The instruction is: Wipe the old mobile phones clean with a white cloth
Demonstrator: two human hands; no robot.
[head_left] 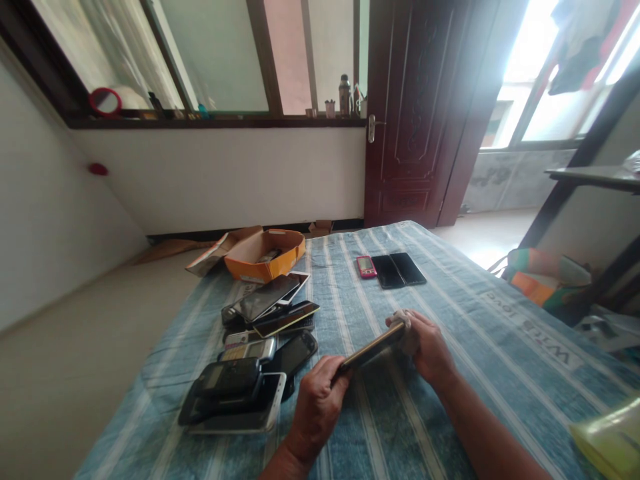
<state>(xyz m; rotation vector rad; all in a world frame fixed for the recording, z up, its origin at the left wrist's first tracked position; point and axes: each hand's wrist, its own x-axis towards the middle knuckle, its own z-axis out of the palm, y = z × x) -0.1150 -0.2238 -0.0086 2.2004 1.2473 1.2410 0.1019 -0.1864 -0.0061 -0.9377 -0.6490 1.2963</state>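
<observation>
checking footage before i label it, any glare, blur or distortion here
Head view: glare bleaches the right window and hazes the door frame beside it; head view: lens distortion slants outer lines; head view: fine detail looks soft, but left hand, right hand and held device outline clearly.

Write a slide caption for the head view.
Left hand grips a slim device while the right hand holds a pale cloth to its far end, beside piled phones on a striped cover.

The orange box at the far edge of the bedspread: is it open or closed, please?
Open: the orange box has its lid turned out leftward, and dark contents show inside.
</observation>
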